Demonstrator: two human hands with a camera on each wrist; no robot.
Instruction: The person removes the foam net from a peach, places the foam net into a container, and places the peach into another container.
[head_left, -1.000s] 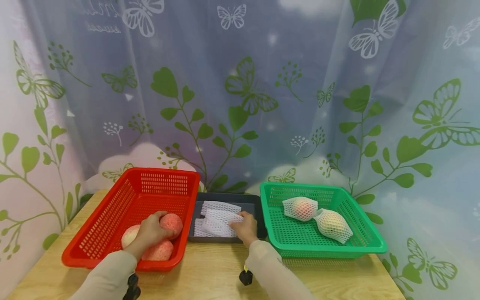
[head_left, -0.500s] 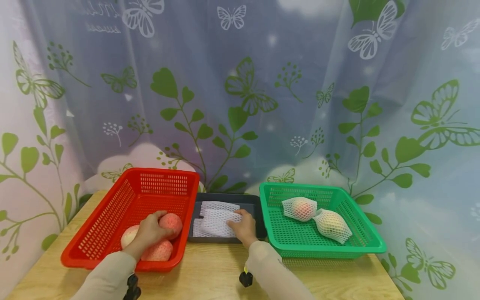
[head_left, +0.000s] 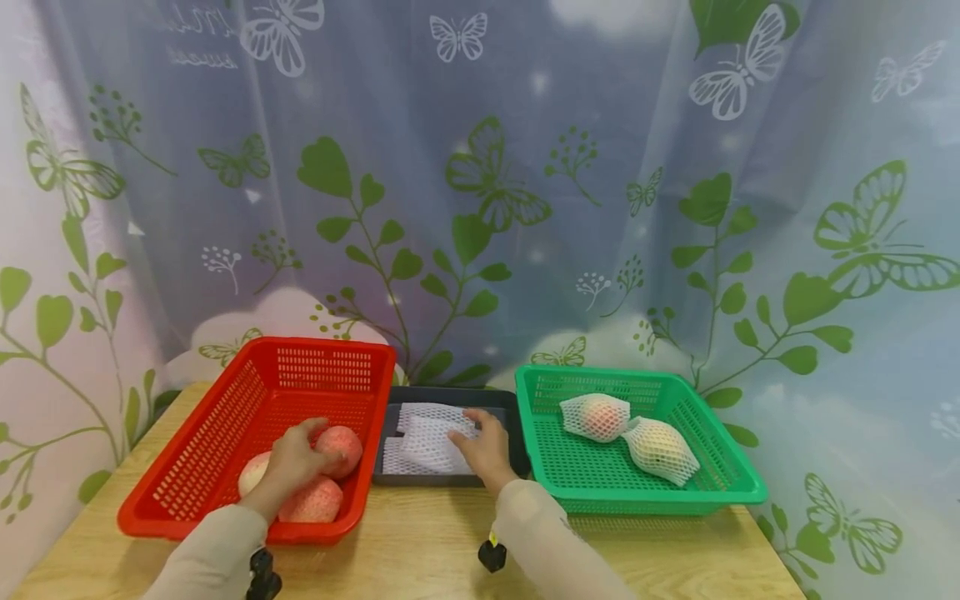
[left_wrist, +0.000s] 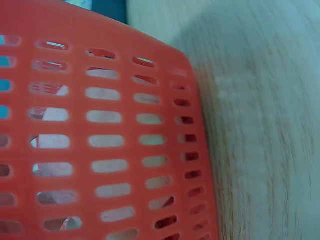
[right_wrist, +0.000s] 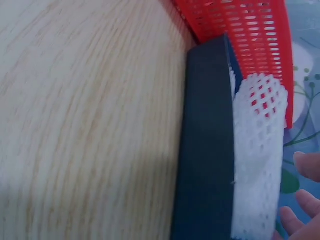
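Red basket [head_left: 225, 429]: pale fruit [head_left: 252, 472], near pink fruit [head_left: 315, 500] and far pink fruit [head_left: 343, 450], with the left hand [head_left: 294, 460] curled round the far one.
Dark tray [head_left: 420, 481]: white nets [head_left: 429, 442], overlapping; the right hand [head_left: 487, 450] just beside them, fingers parted and loose.
Green basket [head_left: 581, 475]: two netted fruits [head_left: 660, 450], net ends meeting.
Worktop [head_left: 420, 550]: wood-grained, tray between baskets.
Curtain [head_left: 420, 108]: butterflies and leaves.

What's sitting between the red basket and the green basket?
In the head view, a dark tray holding white mesh sleeves lies between the red basket and green basket, with the right hand over it.
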